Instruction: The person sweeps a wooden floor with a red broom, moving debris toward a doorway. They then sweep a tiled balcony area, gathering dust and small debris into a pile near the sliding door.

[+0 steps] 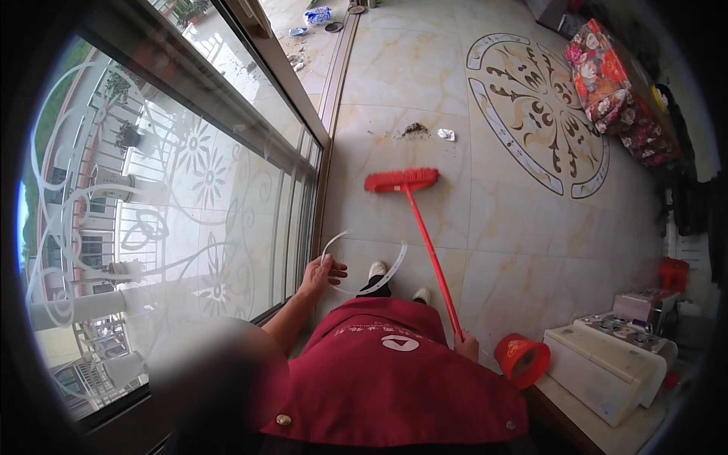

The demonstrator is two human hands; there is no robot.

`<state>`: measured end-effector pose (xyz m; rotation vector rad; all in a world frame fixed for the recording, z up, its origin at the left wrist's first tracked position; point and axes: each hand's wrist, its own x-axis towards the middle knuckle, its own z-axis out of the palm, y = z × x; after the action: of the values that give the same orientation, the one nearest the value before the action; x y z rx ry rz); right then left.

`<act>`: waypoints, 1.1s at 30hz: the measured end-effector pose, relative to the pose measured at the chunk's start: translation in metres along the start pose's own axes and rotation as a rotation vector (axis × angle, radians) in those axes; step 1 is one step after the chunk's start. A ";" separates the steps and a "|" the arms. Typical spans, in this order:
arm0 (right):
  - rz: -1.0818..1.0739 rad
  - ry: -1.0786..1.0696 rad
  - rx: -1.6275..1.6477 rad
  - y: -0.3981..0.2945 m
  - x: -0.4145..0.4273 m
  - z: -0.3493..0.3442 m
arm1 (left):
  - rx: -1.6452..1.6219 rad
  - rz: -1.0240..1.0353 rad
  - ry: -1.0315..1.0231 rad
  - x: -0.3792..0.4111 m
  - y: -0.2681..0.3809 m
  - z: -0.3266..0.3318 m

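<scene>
My left hand (324, 274) grips a thin, curved white plastic strip (392, 274) with small holes along it, in front of my apron. Low on the right, my right hand (467, 347) is closed around the handle of a red broom (427, 244). The broom's red head (402, 180) lies on the tiled floor with its bristles facing away from me. Beyond the bristles sit a small pile of dark dirt (415, 130) and a crumpled white scrap (446, 135).
Glass sliding doors (227, 170) run along the left, with a floor track (335, 74) beside them. At lower right are a red plastic container (522, 360) and a white appliance (606, 369). Floral fabric (603, 74) covers something at upper right. More litter (317, 15) lies outside.
</scene>
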<state>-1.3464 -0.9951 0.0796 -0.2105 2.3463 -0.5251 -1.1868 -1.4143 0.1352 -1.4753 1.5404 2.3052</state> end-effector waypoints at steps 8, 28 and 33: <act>-0.068 0.011 -0.077 -0.088 0.108 0.027 | -0.127 -0.062 -0.063 0.030 0.039 0.037; 0.088 -0.089 -0.175 0.046 0.100 -0.180 | -0.126 -0.069 0.004 0.107 0.092 0.158; -0.151 0.015 -0.210 -0.005 0.238 -0.138 | -0.106 -0.029 0.003 0.131 0.114 0.186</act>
<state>-1.6151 -1.0265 0.0277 -0.4859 2.4114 -0.3512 -1.4406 -1.3999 0.1418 -1.5134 1.4081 2.4038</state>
